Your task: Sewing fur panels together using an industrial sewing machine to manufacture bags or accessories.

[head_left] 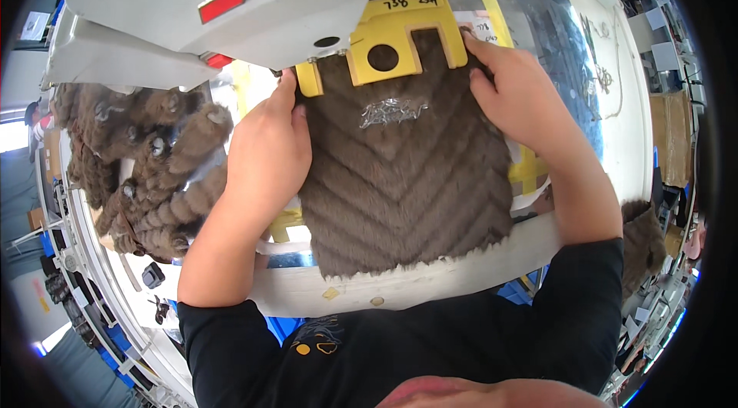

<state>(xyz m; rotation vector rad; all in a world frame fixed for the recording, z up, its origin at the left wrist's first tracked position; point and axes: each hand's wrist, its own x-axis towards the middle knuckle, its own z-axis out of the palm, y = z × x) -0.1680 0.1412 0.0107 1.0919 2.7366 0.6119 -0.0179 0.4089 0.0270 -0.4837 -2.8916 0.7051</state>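
A brown fur panel [403, 185] with V-shaped ridges lies under a yellow clamp plate [384, 35] that has a round hole and a notch. On the fur, just below the plate, is a small shiny, see-through patch [393, 112]. My left hand [265, 146] rests along the panel's left edge, index finger reaching to the plate's left prong and thumb on the fur. At the upper right edge lies my right hand [511, 89], index finger stretched beside the plate and thumb apart. Fingers under both palms are partly hidden.
A grey machine head [154, 16] with red diamond marks overhangs the upper left. More brown fur pieces [138, 162] are heaped at left. A white, curved table edge [415, 285] runs in front of me. Another fur piece [642, 243] hangs at right, near cords [600, 62].
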